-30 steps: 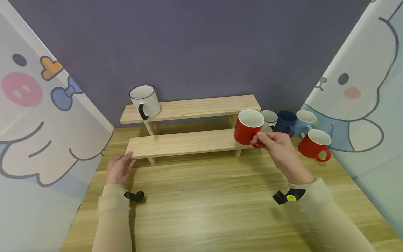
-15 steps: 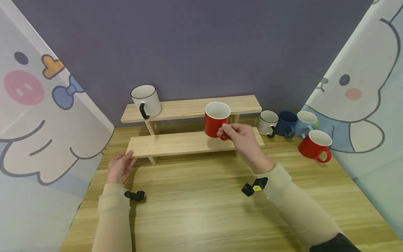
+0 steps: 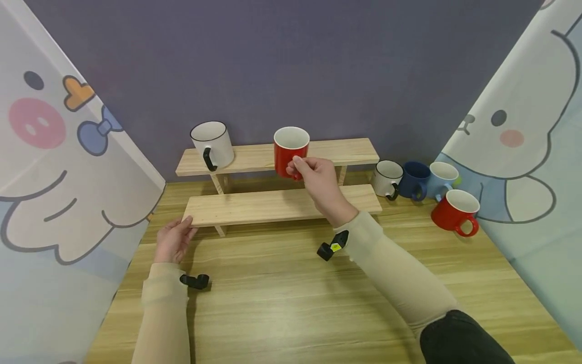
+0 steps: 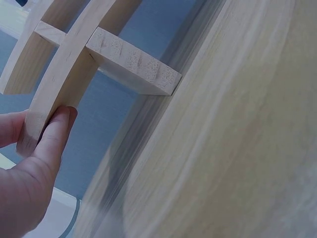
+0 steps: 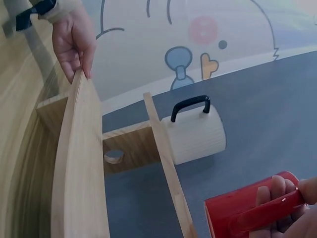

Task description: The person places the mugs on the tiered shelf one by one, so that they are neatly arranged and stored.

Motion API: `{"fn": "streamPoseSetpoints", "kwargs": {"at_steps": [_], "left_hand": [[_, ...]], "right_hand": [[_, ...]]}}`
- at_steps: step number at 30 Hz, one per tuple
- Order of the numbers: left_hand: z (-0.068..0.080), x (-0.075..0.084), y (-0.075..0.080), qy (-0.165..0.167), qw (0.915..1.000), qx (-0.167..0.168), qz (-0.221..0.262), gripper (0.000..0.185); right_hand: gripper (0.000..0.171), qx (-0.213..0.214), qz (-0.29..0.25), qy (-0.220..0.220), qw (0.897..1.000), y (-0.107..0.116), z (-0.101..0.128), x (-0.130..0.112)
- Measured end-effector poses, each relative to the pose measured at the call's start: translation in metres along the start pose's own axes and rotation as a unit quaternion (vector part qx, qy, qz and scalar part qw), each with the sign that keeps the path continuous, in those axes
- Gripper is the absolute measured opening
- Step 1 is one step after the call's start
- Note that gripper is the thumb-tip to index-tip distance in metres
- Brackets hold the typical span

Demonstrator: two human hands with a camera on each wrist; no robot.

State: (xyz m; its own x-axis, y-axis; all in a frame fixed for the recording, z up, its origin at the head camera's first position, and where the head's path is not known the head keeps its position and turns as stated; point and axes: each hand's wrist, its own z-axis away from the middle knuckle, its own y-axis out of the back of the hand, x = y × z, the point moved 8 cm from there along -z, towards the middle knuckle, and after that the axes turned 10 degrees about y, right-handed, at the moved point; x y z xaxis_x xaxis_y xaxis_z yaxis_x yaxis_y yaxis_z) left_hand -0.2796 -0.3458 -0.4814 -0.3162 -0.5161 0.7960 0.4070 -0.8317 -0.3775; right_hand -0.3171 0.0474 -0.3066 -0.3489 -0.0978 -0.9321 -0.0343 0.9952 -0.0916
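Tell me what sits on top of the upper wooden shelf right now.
Only a white mug with a black handle stands on the upper shelf, at its left end. The red mug gripped by the right hand covers a stretch of the board.

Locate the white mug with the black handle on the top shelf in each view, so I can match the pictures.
Head: white mug at the left end of the upper shelf.
Left wrist: not in it.
Right wrist: white mug at centre, lying sideways in the picture.
Shared landmark: left hand touching the lower shelf corner.
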Motion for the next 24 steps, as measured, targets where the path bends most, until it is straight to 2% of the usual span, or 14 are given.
{"fn": "streamPoseSetpoints", "kwargs": {"at_steps": [9,24], "left_hand": [[0.001,0.001,-0.001,-0.003,1.0,-0.002,-0.008,0.071],[0.001,0.001,-0.001,-0.007,0.9999,-0.01,-0.002,0.069]], "right_hand": [[0.025,0.026,0.032,0.005,0.999,-0.017,-0.027,0.004],[0.025,0.054,0.033,0.003,0.998,-0.036,-0.048,0.015]]}}
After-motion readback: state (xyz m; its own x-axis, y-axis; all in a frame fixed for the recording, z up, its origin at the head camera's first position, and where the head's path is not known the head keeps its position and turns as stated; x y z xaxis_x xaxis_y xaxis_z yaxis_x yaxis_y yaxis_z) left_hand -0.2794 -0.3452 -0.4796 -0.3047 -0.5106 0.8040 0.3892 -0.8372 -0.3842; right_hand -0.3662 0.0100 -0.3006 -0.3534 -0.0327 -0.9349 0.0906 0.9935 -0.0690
